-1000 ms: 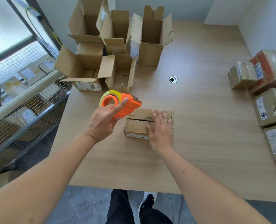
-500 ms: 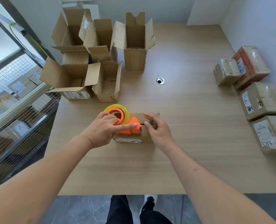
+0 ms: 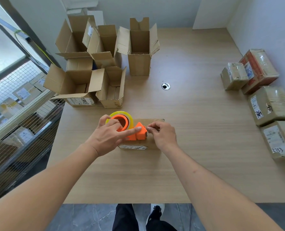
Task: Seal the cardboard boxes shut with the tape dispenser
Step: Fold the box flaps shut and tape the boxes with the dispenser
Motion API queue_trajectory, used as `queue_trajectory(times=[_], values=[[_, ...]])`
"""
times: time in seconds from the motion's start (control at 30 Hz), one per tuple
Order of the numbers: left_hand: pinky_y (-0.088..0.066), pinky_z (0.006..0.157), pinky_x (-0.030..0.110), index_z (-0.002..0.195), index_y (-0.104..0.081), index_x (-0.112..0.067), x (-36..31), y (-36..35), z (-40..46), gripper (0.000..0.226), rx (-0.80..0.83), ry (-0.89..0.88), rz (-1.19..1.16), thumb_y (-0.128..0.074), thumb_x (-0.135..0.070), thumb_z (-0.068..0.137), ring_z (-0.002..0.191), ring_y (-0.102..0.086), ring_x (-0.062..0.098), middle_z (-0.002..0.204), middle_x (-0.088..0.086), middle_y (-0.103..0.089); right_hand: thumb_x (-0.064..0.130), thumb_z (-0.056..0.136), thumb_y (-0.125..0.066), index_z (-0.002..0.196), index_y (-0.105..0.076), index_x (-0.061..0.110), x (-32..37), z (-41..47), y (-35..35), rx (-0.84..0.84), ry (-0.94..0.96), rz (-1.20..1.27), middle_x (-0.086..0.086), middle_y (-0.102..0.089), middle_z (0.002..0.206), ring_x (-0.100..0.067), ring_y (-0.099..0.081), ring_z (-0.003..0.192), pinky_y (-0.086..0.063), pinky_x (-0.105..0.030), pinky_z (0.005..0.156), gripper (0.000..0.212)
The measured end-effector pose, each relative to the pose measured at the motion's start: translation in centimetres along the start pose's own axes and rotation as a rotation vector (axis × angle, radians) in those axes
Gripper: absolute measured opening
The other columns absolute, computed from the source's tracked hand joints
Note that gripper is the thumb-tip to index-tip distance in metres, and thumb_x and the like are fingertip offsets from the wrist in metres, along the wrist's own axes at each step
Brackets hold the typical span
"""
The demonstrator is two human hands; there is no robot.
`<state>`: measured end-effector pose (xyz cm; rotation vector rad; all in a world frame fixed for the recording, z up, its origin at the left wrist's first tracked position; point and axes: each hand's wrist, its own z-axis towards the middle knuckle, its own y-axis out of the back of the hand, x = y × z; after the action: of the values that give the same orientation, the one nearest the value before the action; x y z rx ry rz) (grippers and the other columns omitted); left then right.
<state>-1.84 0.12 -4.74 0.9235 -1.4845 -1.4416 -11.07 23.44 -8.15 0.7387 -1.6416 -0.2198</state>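
Observation:
A small closed cardboard box (image 3: 152, 121) lies at the middle of the wooden table (image 3: 196, 130), a white label on its near side. An orange tape dispenser (image 3: 135, 133) with a yellowish tape roll sits on top of it. My left hand (image 3: 107, 136) grips the dispenser, thumb behind the roll and forefinger stretched along its body. My right hand (image 3: 162, 135) is just to the right of the dispenser's front end, its fingertips pinched together there over the box top. Any tape between those fingers is too faint to make out.
Several open cardboard boxes (image 3: 105, 64) with raised flaps crowd the table's back left. Several taped parcels (image 3: 270, 104) line the right edge by the wall. A cable hole (image 3: 165, 86) sits mid-table. A wire-mesh rack (image 3: 16, 114) with parcels stands to the left.
My left hand brought the dispenser down from the air onto the box top. My right hand went from lying flat on the box to pinching at the dispenser's front end.

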Motion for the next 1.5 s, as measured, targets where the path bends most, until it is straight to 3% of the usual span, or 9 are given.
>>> queue_trajectory(times=[0.1,0.2,0.37,0.5,0.93,1.2,1.27,1.37,1.5], values=[[-0.033,0.103,0.045,0.157,-0.006,-0.052,0.6,0.0,0.2,0.063,0.011,-0.011,-0.057,-0.040,-0.035,0.107,0.082,-0.054,0.023,0.087,-0.002,-0.052,0.023,0.087,-0.074,0.071,-0.069,0.034,0.4,0.4,0.2,-0.004,-0.019,-0.056,0.013,-0.074,0.080,-0.010,-0.069,0.083,-0.055,-0.033,0.080,0.020],[-0.045,0.092,0.040,0.158,-0.010,-0.049,1.2,0.4,0.3,0.063,0.022,-0.048,-0.139,-0.041,-0.033,0.106,0.076,-0.050,0.023,0.086,-0.001,-0.048,0.019,0.087,-0.073,0.066,-0.065,0.034,0.6,0.7,0.9,-0.022,-0.070,-0.042,0.010,-0.073,0.079,-0.013,-0.068,0.084,-0.053,-0.029,0.079,0.027],[-0.049,0.080,0.041,0.159,-0.012,-0.047,1.4,0.2,-0.5,0.060,0.028,0.013,-0.224,-0.040,-0.034,0.107,0.073,-0.044,0.020,0.084,-0.002,-0.047,0.016,0.089,-0.073,0.076,-0.072,0.020,0.1,1.0,4.4,-0.103,-0.133,0.004,0.006,-0.070,0.075,-0.012,-0.062,0.076,-0.038,-0.010,0.061,0.014],[-0.046,0.076,0.039,0.158,-0.012,-0.048,0.6,0.0,0.0,0.068,0.035,0.038,-0.224,-0.049,-0.029,0.103,0.069,-0.041,0.021,0.078,-0.001,-0.044,0.020,0.090,-0.074,0.073,-0.071,0.022,-1.1,1.0,6.1,-0.060,-0.220,-0.013,0.003,-0.076,0.078,-0.014,-0.067,0.081,-0.046,-0.024,0.073,0.017],[-0.044,0.081,0.036,0.157,-0.007,-0.052,0.5,0.2,0.4,0.072,0.074,0.069,-0.246,-0.048,-0.028,0.104,0.073,-0.042,0.020,0.082,-0.002,-0.046,0.017,0.090,-0.073,0.084,-0.075,0.014,-2.4,2.8,5.5,-0.013,-0.304,-0.118,0.000,-0.075,0.082,-0.018,-0.068,0.088,-0.047,-0.025,0.073,0.007],[-0.043,0.087,0.039,0.155,-0.009,-0.057,1.3,1.0,1.4,0.068,0.114,0.061,-0.259,-0.048,-0.033,0.104,0.078,-0.044,0.020,0.085,-0.002,-0.045,0.023,0.094,-0.066,0.082,-0.066,0.019,-3.0,1.8,5.7,0.002,-0.192,0.016,0.008,-0.068,0.076,-0.015,-0.063,0.078,-0.046,-0.030,0.073,0.012],[-0.041,0.093,0.038,0.152,-0.004,-0.063,1.7,1.6,2.1,0.069,0.161,0.067,-0.284,-0.046,-0.036,0.104,0.081,-0.046,0.020,0.088,-0.001,-0.048,0.028,0.094,-0.066,0.083,-0.066,0.021,-2.7,1.7,6.0,0.003,-0.190,0.004,0.006,-0.061,0.086,-0.013,-0.056,0.079,-0.045,-0.030,0.077,0.012],[-0.036,0.099,0.037,0.150,0.001,-0.065,2.5,2.8,3.1,0.067,0.197,0.080,-0.313,-0.042,-0.038,0.106,0.084,-0.047,0.018,0.089,-0.003,-0.051,0.031,0.093,-0.064,0.083,-0.065,0.023,-2.1,1.9,6.3,0.015,-0.189,-0.008,0.003,-0.066,0.093,-0.017,-0.064,0.088,-0.051,-0.033,0.085,0.013],[-0.036,0.103,0.039,0.150,0.002,-0.065,2.7,3.5,3.9,0.068,0.215,0.081,-0.286,-0.042,-0.038,0.105,0.085,-0.049,0.017,0.089,-0.004,-0.053,0.023,0.100,-0.056,0.093,-0.059,0.014,-1.7,1.7,5.6,0.050,-0.254,0.177,-0.005,-0.070,0.088,-0.020,-0.072,0.076,-0.061,-0.048,0.084,0.012]])
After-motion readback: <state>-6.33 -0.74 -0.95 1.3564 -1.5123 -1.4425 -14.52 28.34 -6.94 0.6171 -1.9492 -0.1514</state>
